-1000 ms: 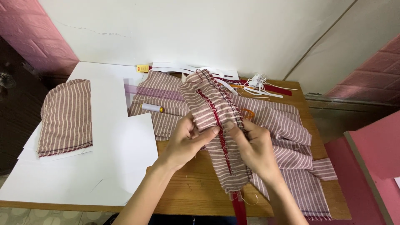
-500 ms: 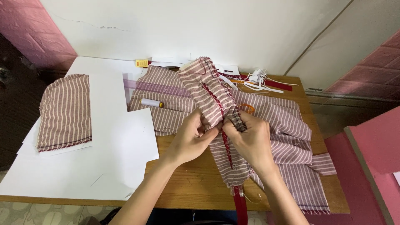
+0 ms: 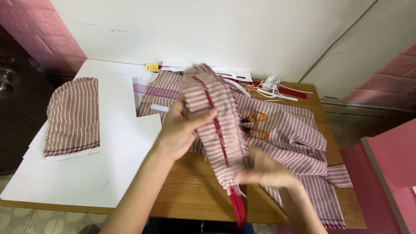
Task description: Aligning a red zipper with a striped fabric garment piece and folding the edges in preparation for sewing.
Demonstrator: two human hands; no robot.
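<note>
Pink-and-white striped fabric piece with red trim, stretched taut: left hand grips far end, right hand pinches near end.

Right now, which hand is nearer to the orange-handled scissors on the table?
Right. The right hand grips the striped fabric strip just below the scissors; the left hand holds the strip on its far side, further from them.
</note>
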